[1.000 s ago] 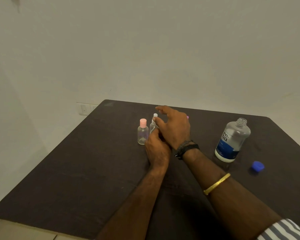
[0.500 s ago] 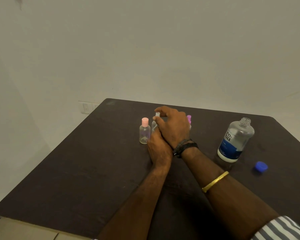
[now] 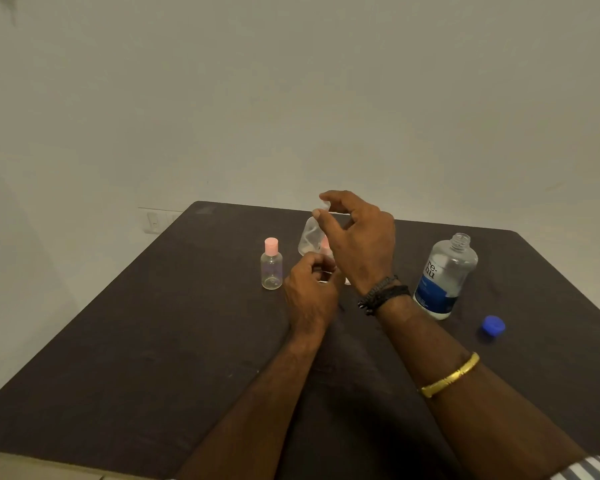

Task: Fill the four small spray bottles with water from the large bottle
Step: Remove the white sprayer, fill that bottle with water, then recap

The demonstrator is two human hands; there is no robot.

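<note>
My right hand [image 3: 357, 237] is raised above the table and pinches the white top of a small clear spray bottle [image 3: 309, 239], which hangs tilted and blurred below the fingertips. My left hand [image 3: 309, 294] sits lower, its fingers curled round the base of another small bottle whose pink cap [image 3: 326, 243] shows just above them; its body is mostly hidden. A third small clear bottle with a pink cap [image 3: 271, 263] stands upright to the left, apart from both hands. The large bottle [image 3: 445, 275], blue-labelled and uncapped, stands to the right.
The blue cap [image 3: 493, 325] of the large bottle lies on the dark table [image 3: 153, 341] near its right edge. A wall socket [image 3: 153, 220] sits on the pale wall behind the table's far left corner.
My right hand has risen from the table, lifting the white-topped bottle by its top. My left hand has let go of that bottle and stayed low.
</note>
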